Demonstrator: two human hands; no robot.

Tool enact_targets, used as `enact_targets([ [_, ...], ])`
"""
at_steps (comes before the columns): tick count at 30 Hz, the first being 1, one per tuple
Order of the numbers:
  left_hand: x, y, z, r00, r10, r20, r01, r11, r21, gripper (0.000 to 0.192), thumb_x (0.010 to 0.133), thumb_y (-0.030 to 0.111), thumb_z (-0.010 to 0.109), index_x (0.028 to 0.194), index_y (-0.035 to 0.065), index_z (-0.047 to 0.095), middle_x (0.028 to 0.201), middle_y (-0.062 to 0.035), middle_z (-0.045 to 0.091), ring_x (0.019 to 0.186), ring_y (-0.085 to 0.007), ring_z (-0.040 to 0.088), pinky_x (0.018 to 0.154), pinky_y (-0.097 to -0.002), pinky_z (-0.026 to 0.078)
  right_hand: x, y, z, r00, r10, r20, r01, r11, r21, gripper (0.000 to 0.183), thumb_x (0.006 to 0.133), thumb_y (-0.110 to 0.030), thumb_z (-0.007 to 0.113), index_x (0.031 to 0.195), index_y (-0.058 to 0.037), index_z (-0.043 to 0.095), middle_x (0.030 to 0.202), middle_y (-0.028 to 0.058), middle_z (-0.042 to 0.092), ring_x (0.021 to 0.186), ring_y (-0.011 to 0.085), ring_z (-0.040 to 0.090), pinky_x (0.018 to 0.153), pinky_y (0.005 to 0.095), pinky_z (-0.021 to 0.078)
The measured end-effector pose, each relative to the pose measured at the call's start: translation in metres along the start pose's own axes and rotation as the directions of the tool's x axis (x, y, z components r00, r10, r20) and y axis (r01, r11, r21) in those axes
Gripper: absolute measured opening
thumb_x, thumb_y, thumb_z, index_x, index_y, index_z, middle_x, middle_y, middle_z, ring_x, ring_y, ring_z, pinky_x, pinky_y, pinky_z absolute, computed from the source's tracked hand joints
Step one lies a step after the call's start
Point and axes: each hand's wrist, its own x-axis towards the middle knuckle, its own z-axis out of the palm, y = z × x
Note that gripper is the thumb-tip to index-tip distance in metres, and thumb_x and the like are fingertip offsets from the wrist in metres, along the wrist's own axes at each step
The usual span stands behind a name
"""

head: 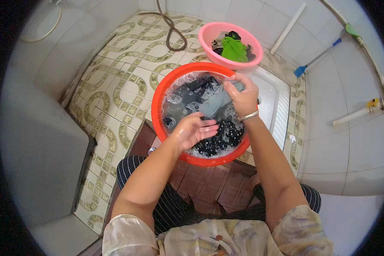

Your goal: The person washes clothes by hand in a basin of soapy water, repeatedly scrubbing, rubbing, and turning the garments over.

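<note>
A red plastic basin of soapy water stands before me. My right hand, with a bangle at the wrist, grips a wet light grey-blue cloth above the water at the basin's right side. Palm up, my left hand is just below the cloth's lower end with its fingers apart; whether a fingertip touches the cloth is hard to tell. Dark clothes soak at the back of the basin. A black garment with white dots lies in the suds near the front.
Behind the red basin stands a pink basin with a green cloth and dark clothes. A white squat toilet pan is at the right. A brown hose lies on the tiled floor. A blue brush leans against the right wall.
</note>
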Motion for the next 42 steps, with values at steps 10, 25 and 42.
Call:
enact_targets([
  [10, 0.014, 0.026, 0.015, 0.898, 0.38, -0.222, -0.437, 0.827, -0.353, 0.018, 0.077, 0.011, 0.06, 0.091, 0.0126, 0.048, 0.084, -0.005, 0.056, 0.09, -0.0198, 0.055, 0.076, -0.0348, 0.044, -0.028, -0.017, 0.038, 0.88, -0.473, 0.035, 0.463, 0.839, -0.286, 0.015, 0.063, -0.008, 0.064, 0.073, -0.0053, 0.054, 0.077, 0.0084, 0.051, 0.072, 0.0247, 0.052, 0.064, 0.033, 0.0427],
  [25, -0.019, -0.04, 0.045, 0.352, 0.581, 0.733, -0.744, -0.302, 0.596, 0.006, 0.05, 0.014, 0.056, 0.053, 0.0142, 0.052, 0.066, -0.0015, 0.046, 0.071, -0.0222, 0.051, 0.062, -0.0344, 0.042, -0.046, 0.061, 0.029, 0.218, 0.262, 0.94, -0.86, 0.506, 0.058, 0.015, 0.069, -0.014, 0.055, 0.072, 0.0008, 0.055, 0.071, 0.0099, 0.055, 0.069, 0.0182, 0.052, 0.065, 0.0293, 0.0426],
  [42, 0.013, -0.03, 0.021, 0.451, 0.69, 0.566, -0.798, 0.027, 0.602, 0.012, 0.065, 0.005, 0.062, 0.076, 0.0073, 0.06, 0.09, -0.0103, 0.057, 0.087, -0.0288, 0.053, 0.077, -0.0366, 0.041, -0.06, 0.121, 0.027, 0.366, 0.129, 0.922, -0.563, 0.82, 0.108, 0.01, 0.071, -0.02, 0.058, 0.081, -0.0174, 0.06, 0.082, 0.0039, 0.059, 0.08, 0.0187, 0.058, 0.067, 0.0314, 0.0468],
])
